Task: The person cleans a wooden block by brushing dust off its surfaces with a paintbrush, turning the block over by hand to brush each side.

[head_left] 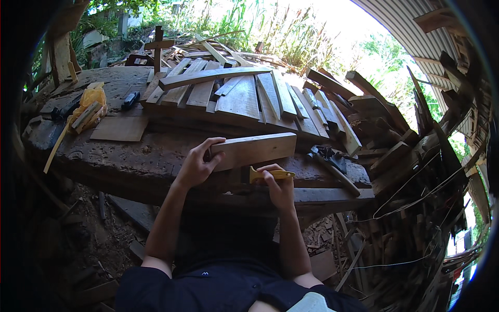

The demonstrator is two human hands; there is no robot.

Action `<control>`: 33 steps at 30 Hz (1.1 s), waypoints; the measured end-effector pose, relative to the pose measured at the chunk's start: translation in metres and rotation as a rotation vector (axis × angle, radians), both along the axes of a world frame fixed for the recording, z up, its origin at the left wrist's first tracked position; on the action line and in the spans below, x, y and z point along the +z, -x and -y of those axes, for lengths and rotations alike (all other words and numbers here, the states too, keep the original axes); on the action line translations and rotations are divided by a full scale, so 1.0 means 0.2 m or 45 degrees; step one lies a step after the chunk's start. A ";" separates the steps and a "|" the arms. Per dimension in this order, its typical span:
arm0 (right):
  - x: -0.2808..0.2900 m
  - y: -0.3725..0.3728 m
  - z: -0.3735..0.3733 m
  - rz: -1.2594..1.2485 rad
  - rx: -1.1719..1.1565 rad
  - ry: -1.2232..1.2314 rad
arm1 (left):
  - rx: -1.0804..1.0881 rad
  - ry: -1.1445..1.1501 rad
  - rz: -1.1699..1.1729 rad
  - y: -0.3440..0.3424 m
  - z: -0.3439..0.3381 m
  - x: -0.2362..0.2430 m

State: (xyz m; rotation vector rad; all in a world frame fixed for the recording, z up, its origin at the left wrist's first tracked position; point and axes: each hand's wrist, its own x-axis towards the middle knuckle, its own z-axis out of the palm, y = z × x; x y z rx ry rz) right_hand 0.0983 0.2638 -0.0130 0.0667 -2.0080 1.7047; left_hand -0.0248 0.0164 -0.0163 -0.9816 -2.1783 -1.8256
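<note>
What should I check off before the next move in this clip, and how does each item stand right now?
1. Left hand holds the wooden board by its left end: ok.
2. Right hand grips the yellow-handled tool: ok.
3. Tool's dark end apart from the left hand's fingers: ok, a gap shows.
4. Tool in contact with the board: cannot tell from this angle.
5. Hammer-like tool apart from both hands: ok, it lies to their right.
6. Work surface free of loose pieces: not ok, planks are piled beyond the board.
</note>
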 end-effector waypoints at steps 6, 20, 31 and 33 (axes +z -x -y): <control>0.01 0.02 0.01 -0.167 -0.146 0.163 | 0.022 0.127 0.079 -0.02 0.02 0.05; 0.01 -0.02 0.01 0.031 0.206 0.012 | 0.006 0.010 -0.006 0.00 0.00 0.00; -0.03 -0.01 0.00 0.034 0.196 -0.054 | 0.035 0.032 -0.009 -0.01 0.00 0.01; -0.04 -0.01 -0.01 0.003 0.125 -0.009 | 0.019 0.039 0.043 -0.02 0.00 0.02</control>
